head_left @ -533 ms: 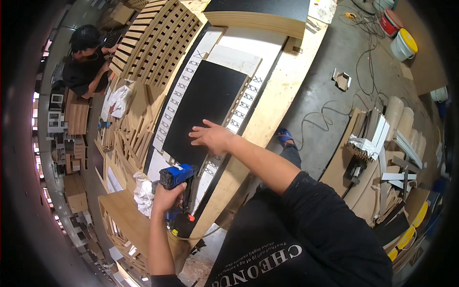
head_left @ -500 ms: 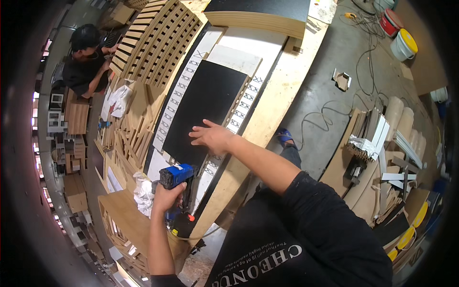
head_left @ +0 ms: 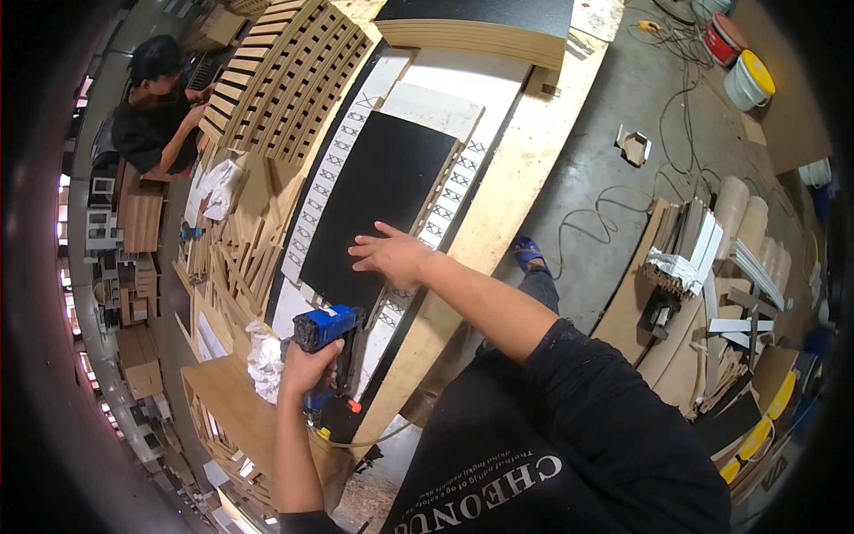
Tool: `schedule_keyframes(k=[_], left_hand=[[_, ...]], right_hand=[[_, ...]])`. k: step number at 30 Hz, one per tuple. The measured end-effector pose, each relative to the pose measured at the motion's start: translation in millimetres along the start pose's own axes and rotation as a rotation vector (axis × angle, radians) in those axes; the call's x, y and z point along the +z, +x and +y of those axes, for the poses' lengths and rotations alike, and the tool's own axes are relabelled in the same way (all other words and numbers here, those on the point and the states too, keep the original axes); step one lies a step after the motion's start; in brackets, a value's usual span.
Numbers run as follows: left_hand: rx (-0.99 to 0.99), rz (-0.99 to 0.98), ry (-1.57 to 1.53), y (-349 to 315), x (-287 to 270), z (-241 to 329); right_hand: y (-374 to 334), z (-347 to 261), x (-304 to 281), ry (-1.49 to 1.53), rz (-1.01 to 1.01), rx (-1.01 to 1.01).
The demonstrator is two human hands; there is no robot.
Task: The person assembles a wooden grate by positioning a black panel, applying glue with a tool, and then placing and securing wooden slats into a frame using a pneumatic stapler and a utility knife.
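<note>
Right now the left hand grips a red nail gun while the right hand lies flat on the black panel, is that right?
Not quite: the nail gun is blue, not red, as the head view shows. The left hand does grip it, and the right hand lies flat on the black panel.

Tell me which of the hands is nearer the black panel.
Right. The right hand lies flat on the black panel's near end; the left hand sits below it, gripping the blue nail gun.
</note>
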State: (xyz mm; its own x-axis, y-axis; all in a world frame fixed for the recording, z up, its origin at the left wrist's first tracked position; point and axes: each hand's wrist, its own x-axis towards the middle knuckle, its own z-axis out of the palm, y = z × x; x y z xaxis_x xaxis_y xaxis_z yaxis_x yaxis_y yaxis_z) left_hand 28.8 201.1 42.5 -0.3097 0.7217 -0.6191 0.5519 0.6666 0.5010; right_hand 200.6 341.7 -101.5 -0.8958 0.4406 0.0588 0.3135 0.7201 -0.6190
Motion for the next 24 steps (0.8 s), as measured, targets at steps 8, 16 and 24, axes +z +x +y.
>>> schedule_keyframes(k=[8,16,24], left_hand=[[0.042,0.017,0.145,-2,0,11],[0.109,0.020,0.017,-3,1,11],[0.098,-0.051,-0.019,13,9,19]], right_hand=[[4,2,-9,-0.027,-0.082,-0.020],[-36,59,-64,-0.148,0.254,0.347],[-74,95,-93,-0.075,0.498,0.755]])
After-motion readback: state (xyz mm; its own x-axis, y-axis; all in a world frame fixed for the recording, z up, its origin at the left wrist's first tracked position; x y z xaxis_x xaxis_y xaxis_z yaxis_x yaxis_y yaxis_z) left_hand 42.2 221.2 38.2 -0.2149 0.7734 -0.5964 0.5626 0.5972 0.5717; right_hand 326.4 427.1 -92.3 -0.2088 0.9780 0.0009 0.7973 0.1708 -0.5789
